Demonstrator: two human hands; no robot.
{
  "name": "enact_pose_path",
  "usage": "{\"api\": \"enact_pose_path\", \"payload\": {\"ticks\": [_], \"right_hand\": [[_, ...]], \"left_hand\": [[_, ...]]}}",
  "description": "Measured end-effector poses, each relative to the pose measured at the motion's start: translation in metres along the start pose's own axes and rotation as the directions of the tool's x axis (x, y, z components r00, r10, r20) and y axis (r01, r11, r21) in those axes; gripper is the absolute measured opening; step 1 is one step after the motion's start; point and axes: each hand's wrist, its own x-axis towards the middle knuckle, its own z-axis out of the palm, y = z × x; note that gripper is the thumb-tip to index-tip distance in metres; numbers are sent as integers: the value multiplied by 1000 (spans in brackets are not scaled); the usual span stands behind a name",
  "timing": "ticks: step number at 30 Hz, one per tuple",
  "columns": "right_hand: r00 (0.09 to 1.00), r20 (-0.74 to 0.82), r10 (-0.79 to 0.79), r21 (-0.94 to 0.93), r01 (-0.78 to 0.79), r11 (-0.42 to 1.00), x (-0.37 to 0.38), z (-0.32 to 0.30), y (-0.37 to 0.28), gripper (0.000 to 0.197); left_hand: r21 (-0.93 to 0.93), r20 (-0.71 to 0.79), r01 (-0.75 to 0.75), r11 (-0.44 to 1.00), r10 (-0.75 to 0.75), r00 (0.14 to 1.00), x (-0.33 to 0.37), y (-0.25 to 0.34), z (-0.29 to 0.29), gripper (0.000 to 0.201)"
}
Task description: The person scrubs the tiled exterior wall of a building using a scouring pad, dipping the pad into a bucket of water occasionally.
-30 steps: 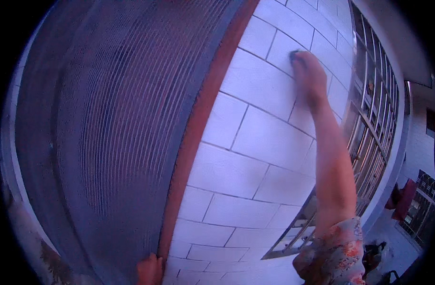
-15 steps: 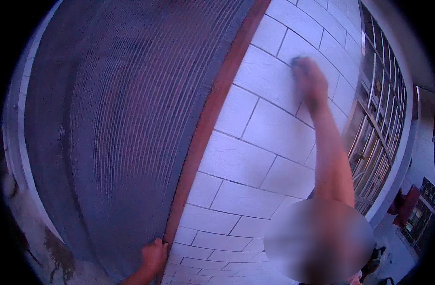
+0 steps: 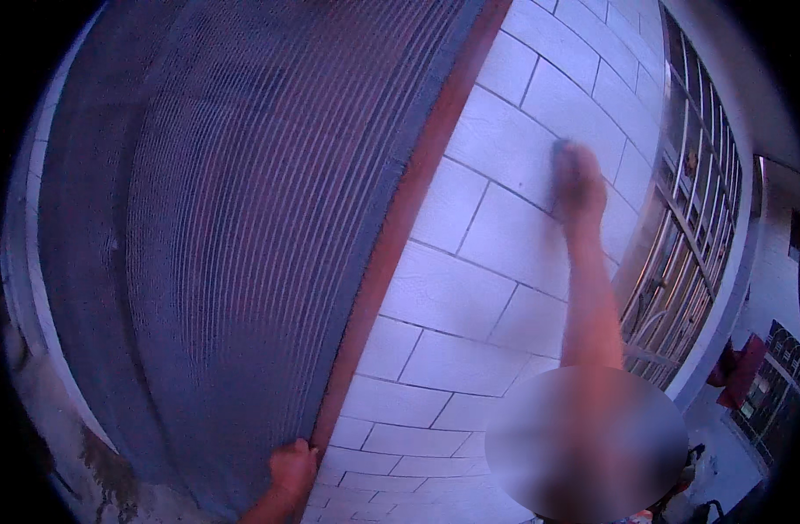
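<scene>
A large dark mesh screen with a plain border hangs along a reddish-brown frame post. Low on that border, my left hand is closed, its fingers pinching the mesh edge beside the post. My right hand is raised on the right, in front of the white tiled wall. Its fingers are curled round a small dark object that is too blurred to name. Whether that object touches the tiles I cannot tell. A blurred oval covers part of my right forearm.
A barred metal window grille stands to the right of the tiles. Beyond it at the far right are a dark red item and a dark grid-like panel. Stained ground shows at the lower left.
My right hand has come down a little along the wall with the dark object in it. My left hand keeps its place on the mesh edge, while the whole view has shifted slightly.
</scene>
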Motion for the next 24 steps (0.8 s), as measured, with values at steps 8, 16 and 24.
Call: {"api": "enact_pose_path", "payload": {"ticks": [8, 16, 24], "right_hand": [[979, 71, -193, 33, 191, 981, 33, 34, -72, 13], [960, 153, -236, 21, 236, 972, 62, 44, -83, 12], [980, 160, -116, -71, 128, 989, 94, 38, -59, 17]], "left_hand": [[28, -7, 50, 998, -50, 999, -5, 9, -2, 25], [12, -117, -47, 999, 48, 992, -11, -5, 8, 26], [4, -19, -42, 999, 42, 999, -8, 5, -2, 23]]}}
